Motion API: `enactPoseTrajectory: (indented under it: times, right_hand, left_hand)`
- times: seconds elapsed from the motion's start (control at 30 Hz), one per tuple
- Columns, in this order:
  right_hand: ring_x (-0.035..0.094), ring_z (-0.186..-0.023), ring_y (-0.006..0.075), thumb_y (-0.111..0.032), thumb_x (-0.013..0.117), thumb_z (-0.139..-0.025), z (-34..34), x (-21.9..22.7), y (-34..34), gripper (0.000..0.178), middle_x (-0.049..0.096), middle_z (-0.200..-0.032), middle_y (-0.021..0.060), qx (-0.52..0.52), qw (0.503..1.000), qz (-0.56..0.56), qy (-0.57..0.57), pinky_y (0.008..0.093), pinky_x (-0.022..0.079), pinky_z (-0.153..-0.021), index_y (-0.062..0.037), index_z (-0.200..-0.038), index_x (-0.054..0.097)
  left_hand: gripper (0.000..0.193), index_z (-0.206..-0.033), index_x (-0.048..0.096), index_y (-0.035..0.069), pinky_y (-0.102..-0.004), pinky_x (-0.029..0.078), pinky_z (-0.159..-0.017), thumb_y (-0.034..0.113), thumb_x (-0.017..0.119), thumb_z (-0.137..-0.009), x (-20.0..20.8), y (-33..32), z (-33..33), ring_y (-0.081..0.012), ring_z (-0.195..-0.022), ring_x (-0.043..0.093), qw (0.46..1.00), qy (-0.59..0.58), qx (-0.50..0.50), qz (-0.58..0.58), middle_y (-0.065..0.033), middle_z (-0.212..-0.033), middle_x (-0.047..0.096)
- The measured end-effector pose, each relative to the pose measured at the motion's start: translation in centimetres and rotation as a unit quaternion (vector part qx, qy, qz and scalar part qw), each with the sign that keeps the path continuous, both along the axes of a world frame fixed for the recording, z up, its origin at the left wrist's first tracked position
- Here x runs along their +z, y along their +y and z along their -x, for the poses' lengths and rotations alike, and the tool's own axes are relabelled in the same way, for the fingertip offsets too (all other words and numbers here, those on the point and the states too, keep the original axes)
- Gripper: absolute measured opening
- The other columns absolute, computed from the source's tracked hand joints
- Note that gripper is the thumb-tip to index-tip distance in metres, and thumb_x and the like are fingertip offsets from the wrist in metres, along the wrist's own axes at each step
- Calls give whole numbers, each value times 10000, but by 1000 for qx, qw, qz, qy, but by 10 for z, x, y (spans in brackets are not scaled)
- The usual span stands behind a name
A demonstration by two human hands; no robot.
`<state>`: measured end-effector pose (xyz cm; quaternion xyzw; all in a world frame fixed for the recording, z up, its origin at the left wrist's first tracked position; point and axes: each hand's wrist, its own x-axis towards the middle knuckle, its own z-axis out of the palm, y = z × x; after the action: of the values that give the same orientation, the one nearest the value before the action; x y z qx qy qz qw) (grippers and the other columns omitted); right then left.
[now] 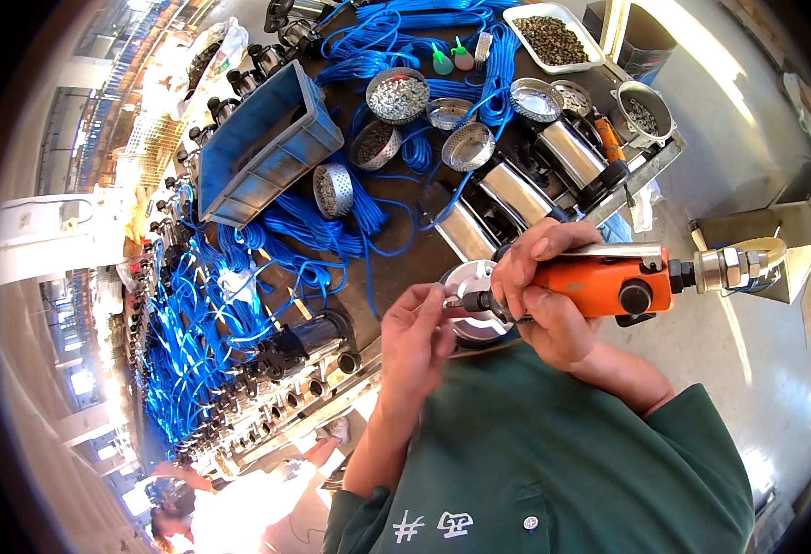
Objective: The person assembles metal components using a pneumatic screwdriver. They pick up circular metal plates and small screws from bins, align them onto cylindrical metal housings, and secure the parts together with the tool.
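My right hand is wrapped round an orange air screwdriver, held level with its nose pointing left. A hose fitting joins its rear end. Close to the driver's tip, my left hand is closed in a pinch; whatever lies between the thumb and finger is too small to name. Below the tool, partly covered by my hands, is a round white part at the table's near edge. Beyond it lie shiny metal cylinders with black ends, side by side.
Coils of blue cable cover much of the table. A blue crate stands at left, near several round metal dishes of small parts. A white tray holds brown pieces at the back. Another person is at lower left.
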<state>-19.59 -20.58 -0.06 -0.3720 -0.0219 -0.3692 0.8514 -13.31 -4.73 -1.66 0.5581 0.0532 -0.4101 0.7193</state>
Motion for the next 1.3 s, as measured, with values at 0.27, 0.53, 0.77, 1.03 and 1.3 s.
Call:
enactPoseTrajectory:
  times: [0.27, 0.53, 0.77, 1.03, 1.3]
  right_hand:
    - [543, -667, 124, 135, 475, -786, -4, -13, 0, 308, 546, -844, 90, 21, 997, 24, 75, 264, 479, -624, -31, -1043, 440]
    - [496, -590, 169, 169, 427, -698, -10, -15, 10, 339, 494, -833, 136, 62, 988, 103, 99, 316, 462, -580, -21, -979, 424]
    - [543, -616, 163, 166, 477, -694, -16, -11, 16, 269, 537, -818, 131, 65, 972, 203, 101, 272, 467, -540, -12, -896, 469]
    - [532, -627, 134, 109, 439, -711, -10, 7, 6, 344, 554, -826, 119, 60, 995, 45, 68, 264, 457, -588, 7, -1039, 468]
    - [485, -563, 181, 139, 395, -670, -4, 14, -1, 425, 517, -791, 155, 2, 999, -34, 1, 341, 456, -563, -5, -1067, 426]
  left_hand:
    - [190, -1021, 627, -52, -178, 274, -492, 103, 552, -939, -12, 15, -6, -33, -558, 406, 979, -164, -19, -121, 21, -695, 512]
    - [247, -1157, 530, -54, -310, 535, -861, -48, 460, -920, -37, 49, -21, -246, -990, 634, 988, -63, 118, 72, -197, -1138, 609]
    - [140, -1038, 590, -36, -272, 561, -826, -10, 568, -903, -39, 49, -15, -246, -969, 658, 982, -60, 176, 12, -170, -1042, 647]
    - [230, -1081, 611, -61, -272, 545, -593, 107, 588, -926, -24, 37, -10, -174, -706, 653, 996, 41, 24, 77, -104, -828, 653]
    - [247, -1078, 618, -63, -253, 492, -507, 127, 602, -921, -13, 20, -10, -148, -610, 601, 987, 93, -41, 125, -91, -778, 628]
